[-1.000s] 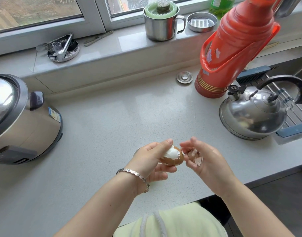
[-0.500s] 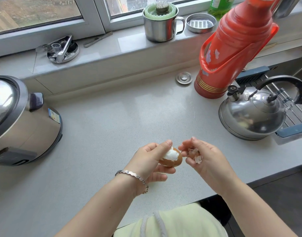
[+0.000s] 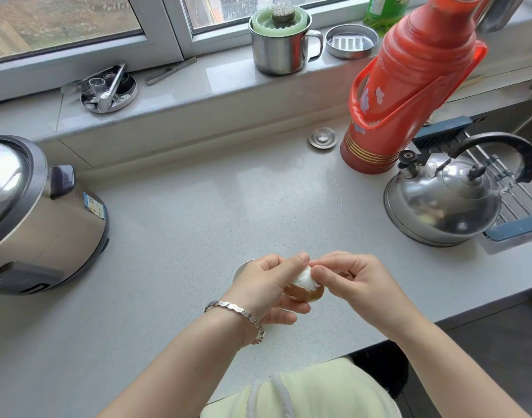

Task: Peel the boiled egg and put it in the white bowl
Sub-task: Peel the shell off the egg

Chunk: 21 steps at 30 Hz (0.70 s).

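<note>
In the head view, the egg sits low in the centre of the frame, above the grey desk. The left hand has its grip closed around the egg: thumb along the top, fingers curled beneath. The upper part of the egg shows bare white; the lower part still carries brown shell. Much of the egg is hidden behind the fingers of both hands.

The right hand pinches at the white top of the egg with thumb and forefinger. Its palm faces away, so I cannot tell whether it holds anything more than the bit it pinches.

Behind the left hand a pale curved rim peeks out; most of it is covered, and it is hard to say whether this is the white bowl.

A bracelet circles the left wrist. At the left edge a rice cooker is cut off by the frame. At the right stand a steel kettle and, just behind it, a red thermos whose top runs out of the frame. On the windowsill in the upper centre is a metal mug.
</note>
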Tool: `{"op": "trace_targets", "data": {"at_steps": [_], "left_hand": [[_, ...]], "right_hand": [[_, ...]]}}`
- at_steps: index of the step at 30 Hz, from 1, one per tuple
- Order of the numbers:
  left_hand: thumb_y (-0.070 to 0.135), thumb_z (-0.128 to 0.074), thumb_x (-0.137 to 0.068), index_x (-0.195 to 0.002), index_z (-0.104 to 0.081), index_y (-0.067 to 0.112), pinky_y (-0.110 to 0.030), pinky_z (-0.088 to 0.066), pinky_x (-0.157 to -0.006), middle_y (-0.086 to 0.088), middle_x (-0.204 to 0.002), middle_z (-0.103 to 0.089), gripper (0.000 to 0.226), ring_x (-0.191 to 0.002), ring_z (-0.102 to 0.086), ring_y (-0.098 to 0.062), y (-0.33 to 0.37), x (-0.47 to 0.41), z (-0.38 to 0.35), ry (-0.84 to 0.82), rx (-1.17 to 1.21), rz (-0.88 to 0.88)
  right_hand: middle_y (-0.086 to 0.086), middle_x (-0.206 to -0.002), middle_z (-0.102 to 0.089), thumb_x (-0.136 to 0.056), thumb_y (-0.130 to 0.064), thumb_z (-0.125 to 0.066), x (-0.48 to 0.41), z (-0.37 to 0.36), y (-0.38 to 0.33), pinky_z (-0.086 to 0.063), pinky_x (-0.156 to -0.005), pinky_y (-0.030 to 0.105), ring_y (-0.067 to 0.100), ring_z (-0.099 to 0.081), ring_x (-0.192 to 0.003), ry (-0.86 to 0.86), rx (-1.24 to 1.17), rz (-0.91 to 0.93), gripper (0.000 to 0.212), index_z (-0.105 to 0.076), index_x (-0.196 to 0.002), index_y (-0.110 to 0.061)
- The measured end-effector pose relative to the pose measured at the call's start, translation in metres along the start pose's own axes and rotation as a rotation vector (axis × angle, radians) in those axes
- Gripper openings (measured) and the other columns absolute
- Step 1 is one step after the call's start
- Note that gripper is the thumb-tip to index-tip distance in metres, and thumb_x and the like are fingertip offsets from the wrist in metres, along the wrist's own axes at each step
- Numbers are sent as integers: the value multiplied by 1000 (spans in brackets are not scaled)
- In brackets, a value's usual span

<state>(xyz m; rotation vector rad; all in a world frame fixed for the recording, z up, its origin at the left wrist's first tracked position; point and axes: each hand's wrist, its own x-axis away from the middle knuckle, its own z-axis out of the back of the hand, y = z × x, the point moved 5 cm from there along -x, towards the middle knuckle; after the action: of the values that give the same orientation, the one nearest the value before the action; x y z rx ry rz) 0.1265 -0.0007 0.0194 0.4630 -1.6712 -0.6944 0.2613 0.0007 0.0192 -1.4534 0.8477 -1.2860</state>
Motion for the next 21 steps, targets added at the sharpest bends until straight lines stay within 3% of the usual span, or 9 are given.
{"op": "trace_targets", "data": {"at_steps": [3, 7, 10, 13, 18, 21], "left_hand": [[39, -64, -78, -89, -59, 12, -17, -41, -34, -9, -71, -68, 30, -45, -61, -15, 0, 1, 0, 3, 5, 2], [37, -63, -79, -89, -59, 12, -16, -41, -33, -4, -63, -66, 27, -43, -60, -13, 1, 2, -3, 2, 19, 4], [35, -64, -79, -87, -62, 14, -16, -41, -36, -2, -66, -68, 22, -48, -62, -13, 3, 1, -2, 14, 1, -45], [29, -64, -79, -94, -65, 20, -19, -45, -46, -1, -78, -70, 18, -55, -64, -13, 6, 0, 0, 38, -38, -112], [15, -64, -80, -90, -62, 22, -22, -48, -55, -3, -86, -67, 13, -66, -64, -15, 7, 1, 4, 43, 18, -154], [10, -66, -78, -85, -65, 25, -24, -50, -59, -7, -90, -68, 16, -69, -64, -14, 7, 1, 5, 41, 48, -167]], "right_hand": [[-11, -68, -64, -71, -38, -61, 0, 0, 0, -39, -59, 11, 1, -53, -59, 51, 74, 58, 16, -74, -66, -31], [-8, -59, -57, -84, -31, -58, -1, 1, 1, -35, -54, 14, 4, -45, -51, 138, 122, 79, 28, -68, -62, -18], [-7, -50, -54, -86, -18, -54, -2, 2, 8, -34, -48, 15, 4, -42, -47, 189, -166, -53, 26, -69, -65, -14], [-1, -59, -64, -82, -19, -52, -1, 3, 12, -40, -49, 15, 5, -52, -52, 187, -471, -166, 22, -68, -71, -9], [7, -69, -70, -85, 6, -42, 2, 13, 11, -38, -44, 15, 10, -59, -57, 183, -529, -146, 30, -69, -79, -4], [10, -71, -69, -78, -8, -49, 1, 15, 11, -38, -43, 16, 12, -58, -59, 140, -565, -115, 24, -73, -76, -5]]}}
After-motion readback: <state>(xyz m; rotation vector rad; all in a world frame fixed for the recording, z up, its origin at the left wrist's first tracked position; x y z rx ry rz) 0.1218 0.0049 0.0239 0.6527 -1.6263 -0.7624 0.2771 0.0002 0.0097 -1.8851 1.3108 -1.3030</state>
